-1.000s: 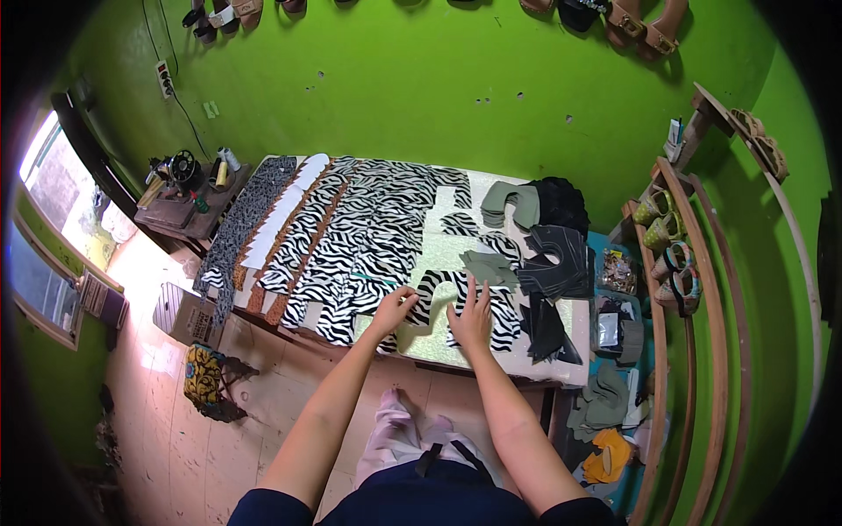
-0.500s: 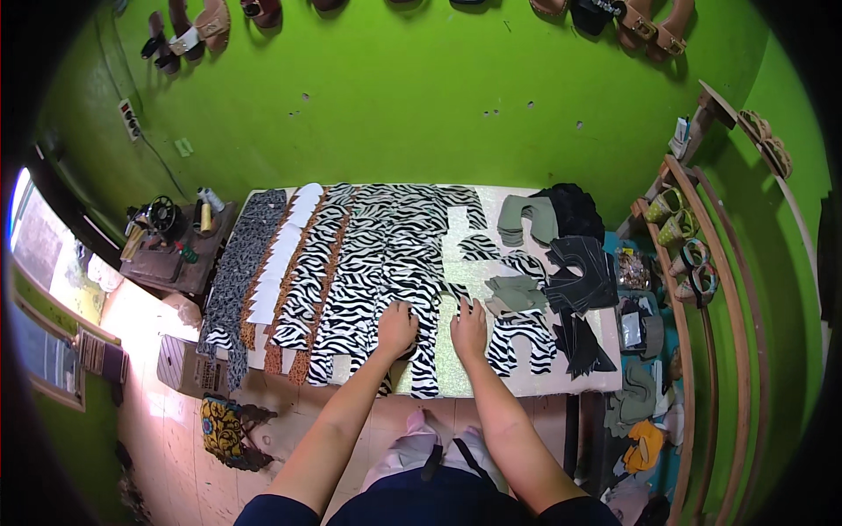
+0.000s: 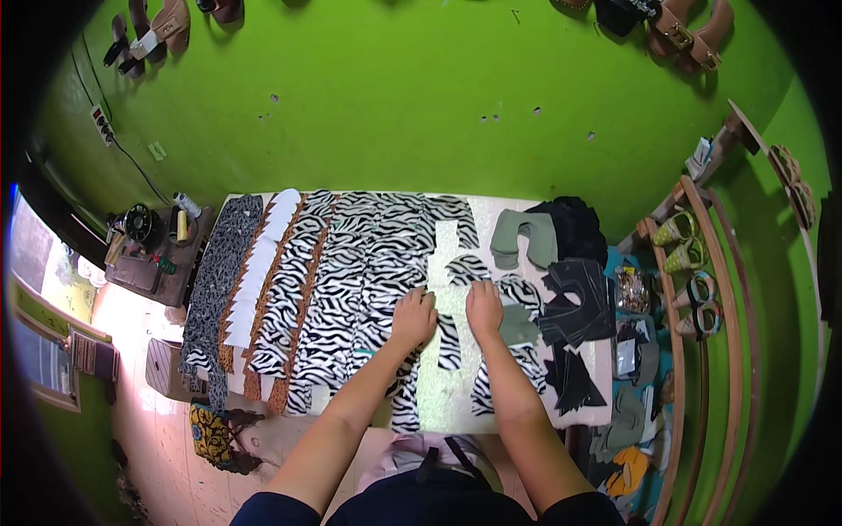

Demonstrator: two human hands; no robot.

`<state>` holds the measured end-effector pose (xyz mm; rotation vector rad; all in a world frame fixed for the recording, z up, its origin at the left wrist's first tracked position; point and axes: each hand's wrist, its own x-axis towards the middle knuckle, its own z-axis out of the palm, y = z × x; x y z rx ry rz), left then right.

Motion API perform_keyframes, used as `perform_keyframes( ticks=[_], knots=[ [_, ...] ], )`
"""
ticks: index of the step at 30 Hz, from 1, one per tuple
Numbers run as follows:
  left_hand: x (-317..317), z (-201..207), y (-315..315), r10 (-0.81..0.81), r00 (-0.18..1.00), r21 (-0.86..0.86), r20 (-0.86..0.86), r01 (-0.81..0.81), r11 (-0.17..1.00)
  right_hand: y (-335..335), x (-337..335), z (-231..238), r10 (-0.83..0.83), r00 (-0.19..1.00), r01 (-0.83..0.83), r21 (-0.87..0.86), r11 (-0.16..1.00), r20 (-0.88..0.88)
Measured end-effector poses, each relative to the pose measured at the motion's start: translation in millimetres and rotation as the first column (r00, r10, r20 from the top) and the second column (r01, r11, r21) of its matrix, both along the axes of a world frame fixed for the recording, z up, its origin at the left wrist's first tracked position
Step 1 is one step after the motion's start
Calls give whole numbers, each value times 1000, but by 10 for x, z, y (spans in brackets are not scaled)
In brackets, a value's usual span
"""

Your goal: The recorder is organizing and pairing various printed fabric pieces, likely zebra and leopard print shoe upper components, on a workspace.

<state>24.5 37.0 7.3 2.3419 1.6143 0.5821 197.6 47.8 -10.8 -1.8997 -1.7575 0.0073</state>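
Observation:
My left hand (image 3: 414, 317) lies on the overlapping rows of zebra-print pieces (image 3: 377, 289), its fingers spread over them. To its right my right hand (image 3: 484, 309) is closed, with curled fingers over the pale tabletop beside the grey-green pieces (image 3: 519, 326); what it may hold is hidden. Between the two hands, a curved zebra-print strip (image 3: 449, 344) rests on the table. Another zebra-print piece (image 3: 468, 270) sits just beyond my right hand. More zebra-print pieces (image 3: 524, 361) are partly covered by my right forearm.
Grey patterned, white and brown spotted strips line the table's left side. Black pieces (image 3: 577, 302) and a grey-green stack (image 3: 524, 238) lie at right. A machine (image 3: 140, 223) with thread spools stands at far left. A wooden rack (image 3: 693, 351) with sandals borders the right.
My right hand has moved slightly right and away from me, its fingers now curled. My left hand has shifted a little right. The curved strip now lies between them. The view has tilted slightly.

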Motion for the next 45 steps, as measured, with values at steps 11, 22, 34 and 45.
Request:
perform_keyframes(
  ticks=[11,22,34,45],
  knots=[
    [594,-44,889,47,983,-74,-180,-61,995,728,567,6,320,940,-337,-175,925,-115],
    [713,-110,1167,49,979,-142,-198,-78,987,844,588,44,416,908,-404,-147,903,60],
    [668,-137,1096,92,981,-117,-169,-113,987,742,494,34,376,923,-383,-94,919,-87],
    [352,121,906,-25,993,-280,115,56,958,514,431,242,179,960,-238,-289,927,-216]
  ],
)
